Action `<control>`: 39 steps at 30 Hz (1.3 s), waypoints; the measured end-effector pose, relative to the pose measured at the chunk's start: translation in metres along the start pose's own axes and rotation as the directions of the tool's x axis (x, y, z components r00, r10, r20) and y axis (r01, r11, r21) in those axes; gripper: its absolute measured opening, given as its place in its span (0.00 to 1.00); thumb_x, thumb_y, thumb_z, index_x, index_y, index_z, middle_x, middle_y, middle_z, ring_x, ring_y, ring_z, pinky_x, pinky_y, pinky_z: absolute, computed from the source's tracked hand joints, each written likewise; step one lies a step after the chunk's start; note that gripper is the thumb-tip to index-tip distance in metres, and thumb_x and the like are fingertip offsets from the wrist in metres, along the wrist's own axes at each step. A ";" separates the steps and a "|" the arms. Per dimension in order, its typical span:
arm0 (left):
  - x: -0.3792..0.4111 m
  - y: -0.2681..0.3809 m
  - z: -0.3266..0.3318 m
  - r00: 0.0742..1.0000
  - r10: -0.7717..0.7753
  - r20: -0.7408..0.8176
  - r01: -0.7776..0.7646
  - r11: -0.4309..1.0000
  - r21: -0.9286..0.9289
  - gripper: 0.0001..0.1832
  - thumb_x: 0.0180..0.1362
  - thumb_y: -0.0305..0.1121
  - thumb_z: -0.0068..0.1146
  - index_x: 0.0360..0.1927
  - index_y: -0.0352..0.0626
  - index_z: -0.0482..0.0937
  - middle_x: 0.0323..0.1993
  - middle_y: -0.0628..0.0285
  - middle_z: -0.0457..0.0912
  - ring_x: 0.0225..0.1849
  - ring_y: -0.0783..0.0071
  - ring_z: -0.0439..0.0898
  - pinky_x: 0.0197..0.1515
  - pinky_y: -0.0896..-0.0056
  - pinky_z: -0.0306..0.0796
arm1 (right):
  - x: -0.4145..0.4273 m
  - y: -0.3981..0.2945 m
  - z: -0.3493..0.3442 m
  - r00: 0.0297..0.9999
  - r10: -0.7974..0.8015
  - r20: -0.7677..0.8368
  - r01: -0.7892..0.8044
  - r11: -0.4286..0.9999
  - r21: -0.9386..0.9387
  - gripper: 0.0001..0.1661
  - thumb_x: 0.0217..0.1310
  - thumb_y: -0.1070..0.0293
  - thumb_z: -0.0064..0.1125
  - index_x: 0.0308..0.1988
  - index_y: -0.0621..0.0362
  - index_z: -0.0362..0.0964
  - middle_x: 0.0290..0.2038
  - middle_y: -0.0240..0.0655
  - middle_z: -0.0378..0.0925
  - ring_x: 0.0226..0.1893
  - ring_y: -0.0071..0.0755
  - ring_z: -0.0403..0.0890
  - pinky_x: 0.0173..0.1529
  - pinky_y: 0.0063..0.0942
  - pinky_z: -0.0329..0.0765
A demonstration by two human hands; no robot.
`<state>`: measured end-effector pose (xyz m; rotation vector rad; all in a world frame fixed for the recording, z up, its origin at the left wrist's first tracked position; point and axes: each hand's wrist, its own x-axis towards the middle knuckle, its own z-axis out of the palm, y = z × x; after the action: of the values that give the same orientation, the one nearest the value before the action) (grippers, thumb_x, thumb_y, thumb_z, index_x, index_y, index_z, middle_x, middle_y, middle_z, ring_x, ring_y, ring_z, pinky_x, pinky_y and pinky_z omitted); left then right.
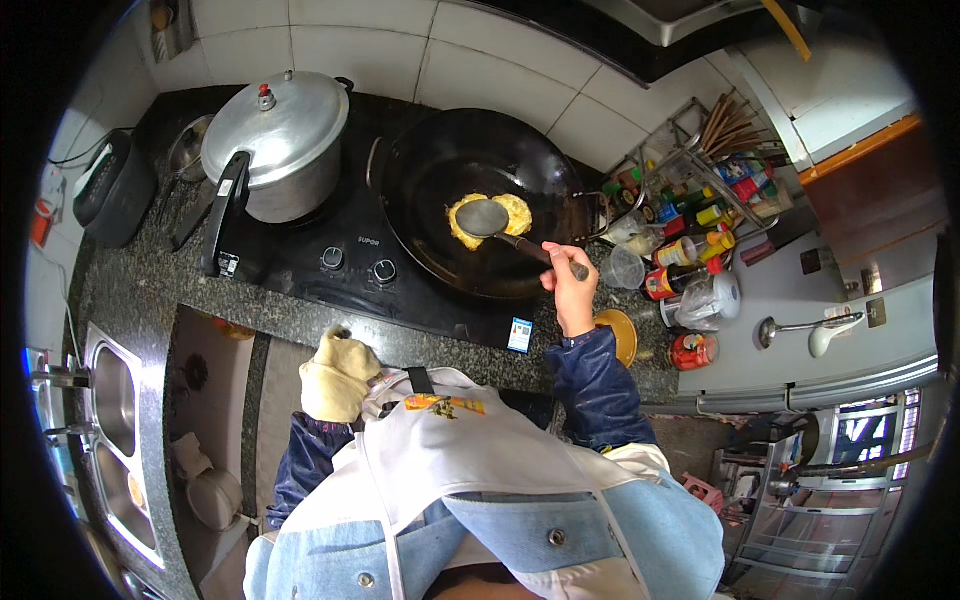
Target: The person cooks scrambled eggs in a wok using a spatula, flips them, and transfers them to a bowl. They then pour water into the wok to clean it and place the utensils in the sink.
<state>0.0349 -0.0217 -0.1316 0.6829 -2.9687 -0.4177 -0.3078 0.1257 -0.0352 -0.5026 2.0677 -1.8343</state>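
Observation:
My right hand (571, 289) is closed around the handle of a metal ladle (482, 219). The ladle's bowl rests on or just over the fried eggs (517, 213) in a large black wok (450, 157), which sits on the right side of the black stove (322, 289). At the left, a pale yellow cloth (339, 379) covers my left hand, near the counter's front edge; its fingers are hidden, so its grip cannot be made out. Beneath my right forearm is a round yellow-brown dish (617, 336) on the counter.
A pressure cooker (296, 180) stands left of the wok, its long black handle pointing towards me. Sauce bottles (671, 281), a jar with a red lid (691, 351) and a wire rack (675, 157) crowd the right. A double sink (116, 397) is at the far left.

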 end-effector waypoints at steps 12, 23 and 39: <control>-0.006 0.000 -0.015 0.966 -0.165 0.197 0.112 0.960 0.255 0.15 0.60 0.43 0.49 0.22 0.51 0.78 0.26 0.67 0.78 0.38 0.71 0.77 0.57 0.59 0.64 | -0.006 0.008 -0.032 0.830 -0.515 0.215 0.554 0.713 -0.430 0.07 0.59 0.75 0.64 0.38 0.63 0.74 0.48 0.41 0.81 0.41 0.37 0.83 0.46 0.30 0.78; 0.003 0.005 -0.021 0.990 0.111 -0.088 -0.065 0.907 0.417 0.04 0.51 0.37 0.53 0.25 0.52 0.78 0.27 0.64 0.75 0.37 0.62 0.78 0.58 0.49 0.64 | -0.018 -0.031 -0.034 0.818 -0.523 0.239 0.567 0.665 -0.487 0.07 0.56 0.74 0.65 0.36 0.62 0.75 0.42 0.42 0.83 0.38 0.42 0.85 0.43 0.31 0.80; 0.004 0.021 -0.039 0.998 0.058 0.028 -0.062 0.753 0.655 0.13 0.62 0.46 0.44 0.38 0.48 0.72 0.37 0.62 0.73 0.46 0.65 0.73 0.63 0.50 0.60 | 0.037 -0.020 -0.035 0.993 -0.100 0.056 0.101 0.995 -0.012 0.12 0.63 0.63 0.63 0.35 0.61 0.75 0.26 0.30 0.79 0.24 0.21 0.79 0.29 0.19 0.75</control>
<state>0.0270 -0.0147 -0.0879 0.6091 -3.0998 0.6818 -0.3561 0.1371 -0.0114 -0.6650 2.0553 -1.8401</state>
